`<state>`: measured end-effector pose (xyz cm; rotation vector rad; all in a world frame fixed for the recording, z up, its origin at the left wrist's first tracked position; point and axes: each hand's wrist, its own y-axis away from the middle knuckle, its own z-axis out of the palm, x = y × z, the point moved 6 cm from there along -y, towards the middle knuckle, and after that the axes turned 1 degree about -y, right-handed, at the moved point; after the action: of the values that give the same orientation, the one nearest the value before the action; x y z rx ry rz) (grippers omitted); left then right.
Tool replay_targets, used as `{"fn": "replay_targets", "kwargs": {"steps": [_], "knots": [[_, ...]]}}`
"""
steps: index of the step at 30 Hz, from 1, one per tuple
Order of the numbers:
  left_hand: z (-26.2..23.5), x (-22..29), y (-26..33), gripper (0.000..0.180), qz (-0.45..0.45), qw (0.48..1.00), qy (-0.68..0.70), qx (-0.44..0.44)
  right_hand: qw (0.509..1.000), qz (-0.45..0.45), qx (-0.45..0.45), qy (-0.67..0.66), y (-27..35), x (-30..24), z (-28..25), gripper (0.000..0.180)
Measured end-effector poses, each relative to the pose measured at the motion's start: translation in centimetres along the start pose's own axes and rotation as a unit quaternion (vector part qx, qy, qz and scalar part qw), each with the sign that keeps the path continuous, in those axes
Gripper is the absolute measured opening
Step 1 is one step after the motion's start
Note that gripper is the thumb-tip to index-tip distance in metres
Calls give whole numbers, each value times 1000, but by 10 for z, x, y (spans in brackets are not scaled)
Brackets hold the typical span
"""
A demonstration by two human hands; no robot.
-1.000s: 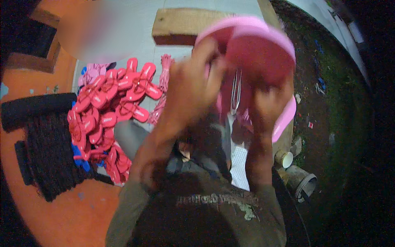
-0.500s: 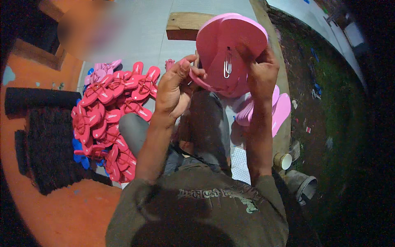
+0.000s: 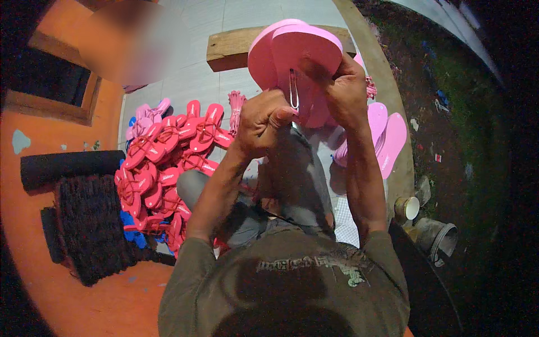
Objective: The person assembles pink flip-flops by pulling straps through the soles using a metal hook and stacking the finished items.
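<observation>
Pressed together, a pair of pink flip-flop soles (image 3: pixel 307 50) is held up in front of me. My right hand (image 3: pixel 347 92) grips their right edge, thumb across the near face. A bent shiny wire hook (image 3: pixel 293 90) stands out from that face. Just at its lower end my left hand (image 3: pixel 266 121) is closed, back toward me, thumb on top. A bit of pink strap shows by the thumb; the rest of it is hidden in the fingers. The lower ends of the soles lie partly behind my left hand.
Red flip-flops (image 3: pixel 149 149) with straps lie heaped at the left. A bundle of pink straps (image 3: pixel 236 106) lies beside the heap. Behind the soles is a wooden block (image 3: pixel 233 48). More pink soles (image 3: pixel 391 143) stand at the right, near a bucket (image 3: pixel 441 241) and the floor's edge.
My left hand has turned from palm-up to a closed grip and moved in against the wire hook. The soles have tilted, and the view has shifted slightly.
</observation>
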<state>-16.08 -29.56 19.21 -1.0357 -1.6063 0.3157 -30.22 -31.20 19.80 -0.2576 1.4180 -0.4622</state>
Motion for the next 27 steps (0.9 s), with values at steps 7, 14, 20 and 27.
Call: {"fn": "replay_targets", "kwargs": {"steps": [7, 14, 20, 27], "knots": [[14, -31, 17, 43, -184, 969, 162, 41, 996, 65, -46, -28, -3, -5, 4, 24], [12, -29, 7, 40, -297, 922, 220, 113, 997, 35, -54, 40, -7, -4, 0, 21], [-9, -9, -2, 34, -162, 967, 28, 196, 997, 63, -26, -25, 33, -11, 8, 23], [-8, -15, -31, 33, -141, 974, -83, 157, 985, -8, 11, 173, 18, -4, 0, 32]]}}
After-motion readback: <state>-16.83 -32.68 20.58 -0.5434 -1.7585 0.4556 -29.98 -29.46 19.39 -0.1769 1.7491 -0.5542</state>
